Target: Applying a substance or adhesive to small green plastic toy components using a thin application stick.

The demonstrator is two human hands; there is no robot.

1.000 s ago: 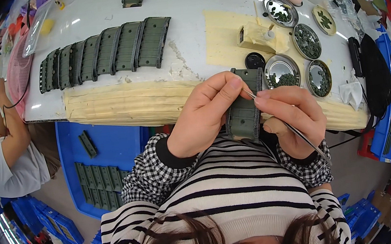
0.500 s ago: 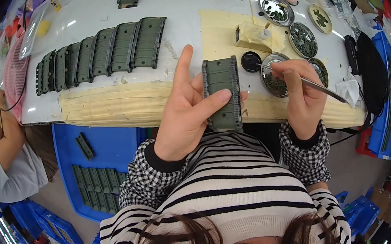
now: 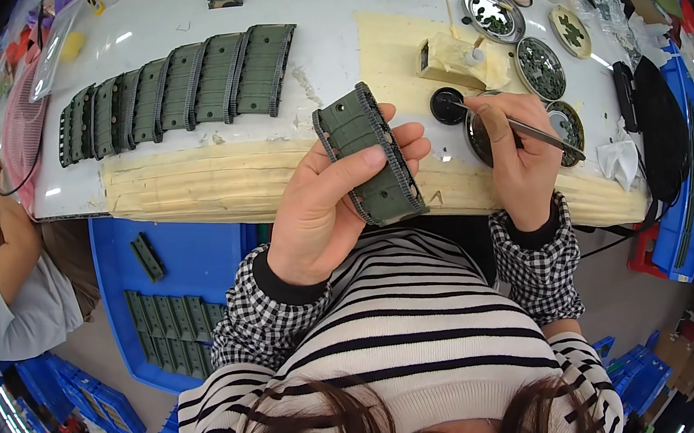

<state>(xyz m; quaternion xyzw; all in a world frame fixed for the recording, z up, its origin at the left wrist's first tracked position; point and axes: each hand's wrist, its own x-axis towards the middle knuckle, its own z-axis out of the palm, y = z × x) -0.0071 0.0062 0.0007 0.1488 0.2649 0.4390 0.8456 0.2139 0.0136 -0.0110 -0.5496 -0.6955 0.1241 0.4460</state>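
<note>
My left hand [image 3: 312, 217] is wrapped round a green ribbed plastic piece [image 3: 394, 194] with toothed grey edges, thumb across its face and fingertips showing past its right edge. The piece leans with its top toward the left. My right hand [image 3: 525, 158] pinches a pair of metal tweezers [image 3: 551, 139]. Their tip points left, at the small round black dish [image 3: 445, 108]; whether it touches what is inside, I cannot tell. Behind my right hand, a metal dish is partly hidden. Small dark green bits fill another metal dish [image 3: 540, 68] beyond it.
A row of similar green pieces [image 3: 189, 84] lies at the table's far left. A yellowish taped block [image 3: 454, 62] stands behind the black dish. Below the table edge, a blue bin [image 3: 116, 291] holds more green pieces. At far left sits another person [image 3: 20, 294].
The green piece in my left hand has tilted, its top going left, and my fingers now show past its right edge. My right hand and the tweezers have shifted slightly, with the tip at the black dish.
</note>
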